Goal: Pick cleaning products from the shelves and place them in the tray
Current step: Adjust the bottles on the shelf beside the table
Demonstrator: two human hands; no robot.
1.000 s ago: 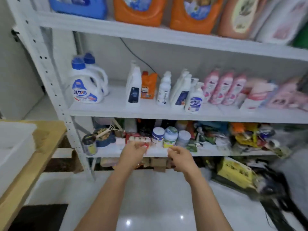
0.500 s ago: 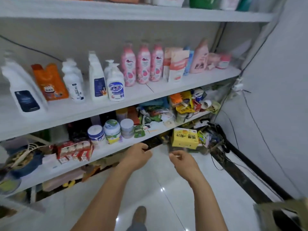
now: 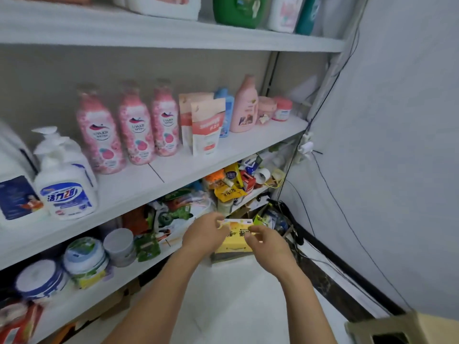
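My left hand (image 3: 205, 233) and my right hand (image 3: 269, 247) hang side by side at the level of the lower shelf, fingers loosely curled, with nothing clearly held. A yellow box (image 3: 234, 243) on the floor lies just behind them. On the middle shelf (image 3: 250, 142) stand three pink bottles (image 3: 136, 130), a white pump bottle with a blue label (image 3: 65, 188), two peach refill pouches (image 3: 207, 125) and a pink lotion bottle (image 3: 244, 105). No tray is in view.
The top shelf holds a green jug (image 3: 238, 11) and white bottles. The lower shelf carries round tubs (image 3: 84, 256) and cluttered packets (image 3: 228, 192). Cables (image 3: 323, 194) run down the right wall. A tan stool corner (image 3: 397, 328) shows at bottom right.
The view has swung right along the shelves, from the left post to the corner by the wall. Both hands stayed out in front and now sit over the yellow box.
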